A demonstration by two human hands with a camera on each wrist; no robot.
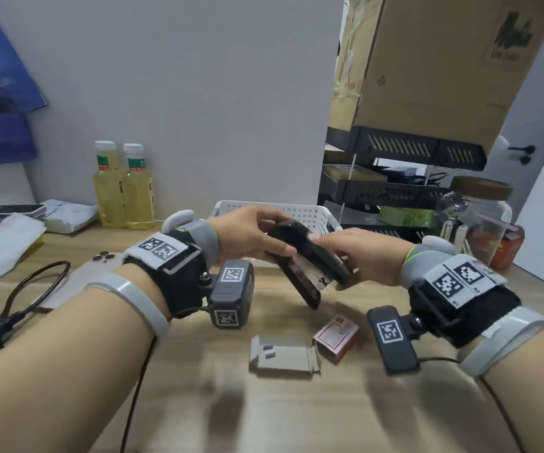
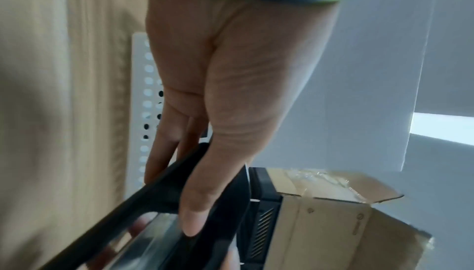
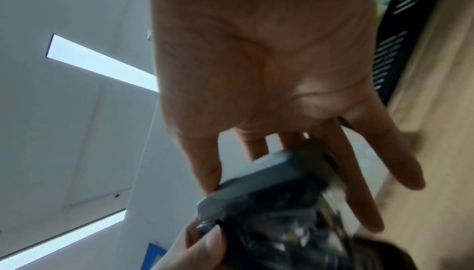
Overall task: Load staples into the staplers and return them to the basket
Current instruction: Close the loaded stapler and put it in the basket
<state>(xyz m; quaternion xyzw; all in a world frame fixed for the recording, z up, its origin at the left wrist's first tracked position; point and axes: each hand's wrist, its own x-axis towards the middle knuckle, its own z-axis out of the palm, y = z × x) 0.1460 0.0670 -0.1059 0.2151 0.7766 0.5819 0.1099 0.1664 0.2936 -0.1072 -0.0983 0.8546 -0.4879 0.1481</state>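
Note:
A black stapler (image 1: 306, 259) hangs tilted above the wooden table, its lid swung apart from its base and the metal staple channel showing. My left hand (image 1: 251, 233) grips its far, hinge end, thumb on one side and fingers on the other (image 2: 195, 209). My right hand (image 1: 359, 253) holds the stapler's upper arm from the right, thumb on top and fingers underneath (image 3: 271, 183). Behind both hands stands the white perforated basket (image 1: 300, 212). On the table below lie an open grey staple tray (image 1: 283, 354) and its red-and-white sleeve (image 1: 337, 336).
Two bottles of yellow liquid (image 1: 123, 188) stand at the back left. A phone (image 1: 68, 282) with a black cable lies left. Black shelf trays (image 1: 395, 191), a glass jar (image 1: 476, 214) and a red can (image 1: 507, 250) crowd the right. A cardboard box (image 1: 444, 60) sits on the shelf.

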